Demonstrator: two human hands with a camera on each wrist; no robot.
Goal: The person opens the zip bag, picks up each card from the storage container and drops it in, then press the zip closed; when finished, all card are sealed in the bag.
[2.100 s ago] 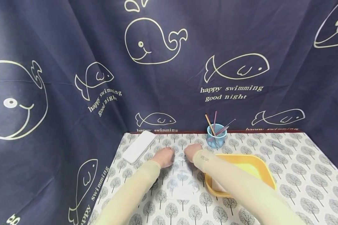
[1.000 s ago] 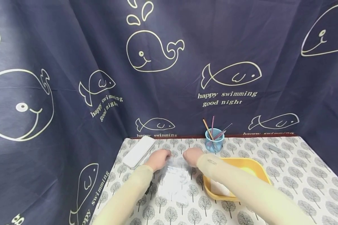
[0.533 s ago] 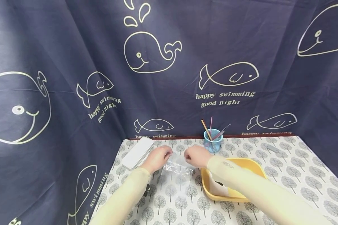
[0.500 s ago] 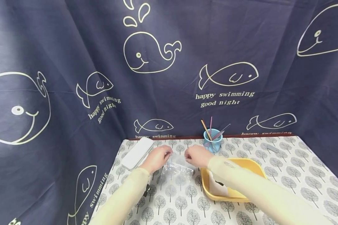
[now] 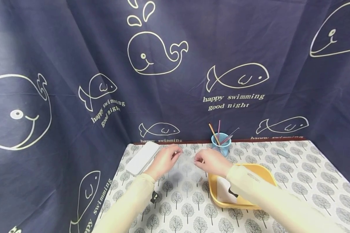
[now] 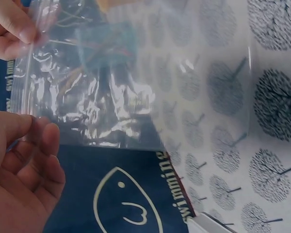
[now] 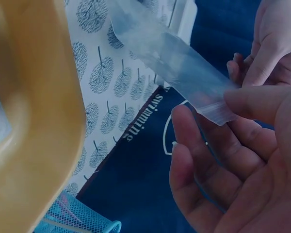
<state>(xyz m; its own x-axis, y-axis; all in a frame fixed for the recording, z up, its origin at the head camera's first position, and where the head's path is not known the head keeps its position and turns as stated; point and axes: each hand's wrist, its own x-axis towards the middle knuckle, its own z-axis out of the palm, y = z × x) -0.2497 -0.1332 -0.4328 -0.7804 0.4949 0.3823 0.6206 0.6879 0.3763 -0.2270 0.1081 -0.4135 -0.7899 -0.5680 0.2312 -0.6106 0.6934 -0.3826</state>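
Note:
A clear zip-lock bag [image 6: 102, 97] hangs between my two hands, its ridged zip edge uppermost. My left hand [image 5: 164, 161] pinches one end of that edge between thumb and index finger, the other fingers loosely bent. At the opposite end, my right hand [image 5: 214, 161] pinches the edge with thumb and fingertips, as the right wrist view shows. Through the film [image 7: 160, 53] I see the table pattern; nothing is visible inside the bag. In the head view the bag is very faint.
A yellow tray [image 5: 210, 189] with a white item [image 5: 225, 190] in it stands under my right forearm. Behind my right hand is a blue mesh cup [image 5: 225, 149] with pencils. A white case [image 5: 143, 158] lies left, a grey object [image 5: 283, 153] far right. A dark-blue curtain [image 5: 192, 97] hangs behind the table.
The bag has come up from lying on the table to hanging between my hands. Both hands have risen, and the right one has shifted rightward.

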